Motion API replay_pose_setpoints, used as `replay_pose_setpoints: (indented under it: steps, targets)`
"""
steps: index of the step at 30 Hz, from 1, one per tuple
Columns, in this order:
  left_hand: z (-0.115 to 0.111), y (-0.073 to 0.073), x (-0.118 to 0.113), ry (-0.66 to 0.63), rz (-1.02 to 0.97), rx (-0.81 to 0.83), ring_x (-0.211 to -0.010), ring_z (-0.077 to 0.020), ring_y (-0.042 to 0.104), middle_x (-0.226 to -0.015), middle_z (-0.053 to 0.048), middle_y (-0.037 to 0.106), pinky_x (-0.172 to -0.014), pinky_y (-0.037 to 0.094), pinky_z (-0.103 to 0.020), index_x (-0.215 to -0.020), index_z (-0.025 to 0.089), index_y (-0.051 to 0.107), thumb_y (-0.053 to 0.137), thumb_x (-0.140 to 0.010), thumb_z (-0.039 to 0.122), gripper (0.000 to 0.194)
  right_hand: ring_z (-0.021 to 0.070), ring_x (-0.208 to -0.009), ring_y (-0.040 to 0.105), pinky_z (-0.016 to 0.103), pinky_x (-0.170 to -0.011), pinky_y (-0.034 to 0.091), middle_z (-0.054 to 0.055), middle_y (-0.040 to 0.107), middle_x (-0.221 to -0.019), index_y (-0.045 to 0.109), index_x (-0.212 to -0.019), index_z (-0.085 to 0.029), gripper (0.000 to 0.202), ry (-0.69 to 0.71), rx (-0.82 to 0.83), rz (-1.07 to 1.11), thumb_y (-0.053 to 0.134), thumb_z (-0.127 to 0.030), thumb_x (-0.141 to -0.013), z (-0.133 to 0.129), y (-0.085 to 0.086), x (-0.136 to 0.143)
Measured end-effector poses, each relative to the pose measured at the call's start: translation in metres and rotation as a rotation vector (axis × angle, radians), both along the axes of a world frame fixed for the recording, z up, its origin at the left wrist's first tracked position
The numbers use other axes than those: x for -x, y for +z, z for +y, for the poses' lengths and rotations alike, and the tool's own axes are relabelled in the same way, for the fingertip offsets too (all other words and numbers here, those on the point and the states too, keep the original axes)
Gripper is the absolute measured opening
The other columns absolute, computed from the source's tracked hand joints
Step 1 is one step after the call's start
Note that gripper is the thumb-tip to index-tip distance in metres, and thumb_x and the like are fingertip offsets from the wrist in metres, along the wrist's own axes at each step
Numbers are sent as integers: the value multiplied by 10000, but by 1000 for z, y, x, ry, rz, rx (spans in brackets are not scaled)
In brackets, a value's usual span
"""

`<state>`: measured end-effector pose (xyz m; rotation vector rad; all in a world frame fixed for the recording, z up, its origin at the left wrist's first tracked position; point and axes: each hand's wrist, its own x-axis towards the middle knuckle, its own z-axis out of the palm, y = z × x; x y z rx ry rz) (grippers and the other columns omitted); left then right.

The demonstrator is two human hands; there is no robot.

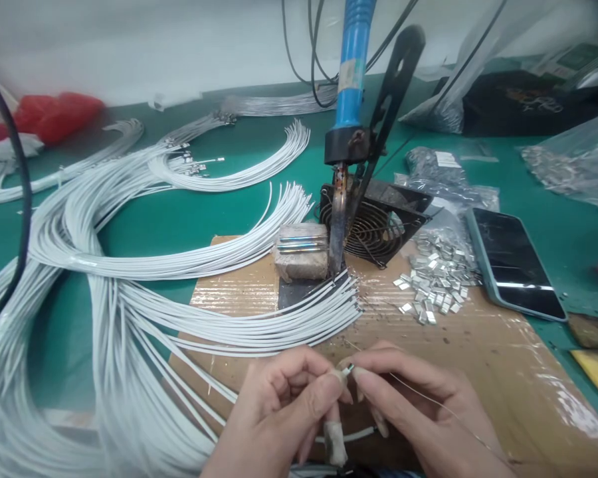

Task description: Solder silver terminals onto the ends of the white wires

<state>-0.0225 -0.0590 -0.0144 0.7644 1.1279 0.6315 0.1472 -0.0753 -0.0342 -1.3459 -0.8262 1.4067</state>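
Note:
My left hand [294,405] is closed, thumb and forefinger pinching a small white piece with a shiny metal end [347,370]. My right hand [418,401] meets it from the other side, its thumb and fingertip closed at that metal end. Fingers cover most of the piece. A thin solder-like wire [443,406] runs across my right hand. Between the hands, lower down, passes a length of white cable [356,436]. One of my left fingers wears a whitish wrap [335,443]. Just beyond my hands lie the cut ends of a white cable bundle [279,322].
A blue-handled soldering iron [351,73] stands tip down beside a solder-marked block [301,252]. Behind is a black fan [379,222]. Small metal shells [436,272] lie in a pile near a phone [518,262]. Cardboard [518,378] covers the green table; more cable bundles [74,226] fill the left.

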Motion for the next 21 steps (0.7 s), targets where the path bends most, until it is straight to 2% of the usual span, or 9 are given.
replay_pose_setpoints:
  steps: [5, 10, 11, 13, 16, 18, 21]
  targets:
    - [-1, 2, 0, -2, 6, 1, -431, -35, 352, -620, 32, 599, -433, 217, -195, -785, 143, 703, 793, -876, 584, 458, 139, -632, 707, 146, -582, 567, 10, 726, -690, 845, -699, -263, 140, 0, -79, -75, 882, -378, -768, 1, -1, -3]
    - [-2, 4, -1, -10, -17, 65, -418, -36, 308, -550, 47, 555, -427, 190, -192, -780, 147, 697, 798, -870, 581, 455, 129, -598, 702, 138, -535, 545, -3, 740, -701, 801, -746, -264, 154, 139, -291, -331, 783, -303, -895, 2, 3, -9]
    - [-2, 5, -1, -15, -17, 83, -418, -37, 303, -543, 50, 544, -426, 187, -194, -778, 146, 697, 810, -857, 583, 458, 128, -596, 704, 140, -542, 550, -5, 746, -715, 797, -763, -267, 140, 131, -337, -387, 776, -282, -900, 2, 3, -11]
    - [-2, 6, 0, -24, -21, 114, -410, -39, 297, -530, 54, 527, -420, 177, -200, -770, 145, 697, 832, -823, 602, 479, 126, -581, 689, 148, -560, 563, -9, 749, -739, 803, -800, -279, 94, 27, -388, -478, 777, -274, -890, 2, 3, -16]
    - [-1, 7, 2, -35, -18, 145, -413, -43, 288, -515, 53, 511, -426, 161, -208, -755, 147, 688, 835, -797, 645, 521, 136, -543, 660, 176, -524, 566, 4, 764, -776, 820, -883, -292, 63, -119, -323, -512, 791, -347, -875, 3, 2, -24]
    - [0, 8, 3, -30, -8, 153, -428, -45, 274, -525, 50, 508, -438, 159, -209, -754, 146, 685, 828, -792, 666, 541, 157, -551, 664, 198, -487, 552, 20, 759, -765, 815, -888, -274, 143, -74, -226, -442, 806, -416, -866, 4, 1, -27]
    - [0, 9, 4, -32, 15, 152, -436, -46, 266, -539, 49, 507, -446, 163, -212, -761, 147, 683, 816, -818, 640, 514, 141, -523, 586, 206, -452, 473, 13, 645, -626, 771, -732, -235, 350, 43, -112, -357, 735, -531, -914, 3, 3, -24]
